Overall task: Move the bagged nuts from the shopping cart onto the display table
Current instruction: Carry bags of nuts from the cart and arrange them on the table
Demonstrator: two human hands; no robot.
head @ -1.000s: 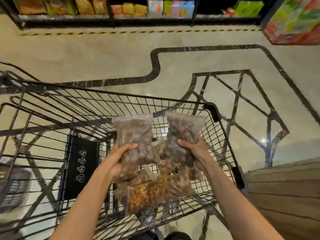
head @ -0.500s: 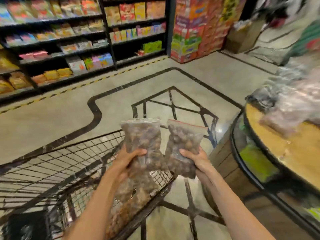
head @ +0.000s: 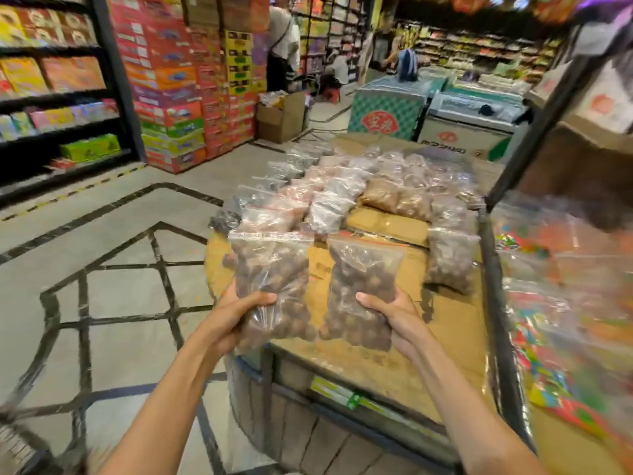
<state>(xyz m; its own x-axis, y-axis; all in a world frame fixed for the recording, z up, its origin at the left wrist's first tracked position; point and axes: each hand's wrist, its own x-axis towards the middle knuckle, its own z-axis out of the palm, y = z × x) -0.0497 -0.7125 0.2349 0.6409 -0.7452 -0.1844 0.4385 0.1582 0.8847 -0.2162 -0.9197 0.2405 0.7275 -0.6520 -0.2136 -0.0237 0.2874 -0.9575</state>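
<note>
Fingers of left hand (head: 236, 317) and right hand (head: 397, 317) gripping crinkly clear nut bags (head: 274, 269).

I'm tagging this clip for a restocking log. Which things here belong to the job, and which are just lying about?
Part of the job:
- left hand gripping a bag of nuts
- right hand gripping a second bag of nuts
- display table
- bags already laid out

Just lying about:
- stacked cartons
- cardboard box
- chest freezers
</note>
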